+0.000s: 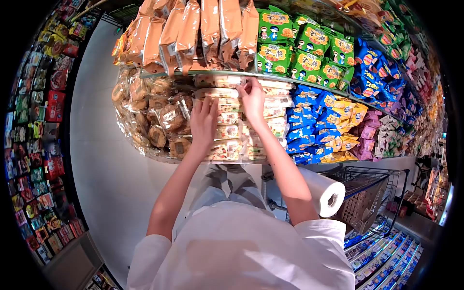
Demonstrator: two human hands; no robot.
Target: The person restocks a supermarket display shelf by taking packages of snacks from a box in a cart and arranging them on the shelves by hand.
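Clear-wrapped snack bars (pixel 227 131) lie in stacked rows in the lower tier of a shop display. My left hand (pixel 204 121) rests on the left side of these rows, fingers pointing forward and somewhat apart, with nothing held. Further forward and to the right, my right hand (pixel 252 99) is at the back of the rows, its thumb and fingers bent together over a wrapped bar. Whether a bar is pinched between them is too small to tell. Bagged round cookies (pixel 157 136) lie left of my left hand. Blue packets (pixel 300 128) lie right of the bars.
Orange-brown packs (pixel 186 36) and green packets (pixel 275 31) fill the upper tier behind a clear ledge (pixel 217 73). At the right are a plastic-bag roll (pixel 330 197) and a wire cart (pixel 394 181). Packed shelves (pixel 36 145) line the far left beyond the pale floor (pixel 96 121).
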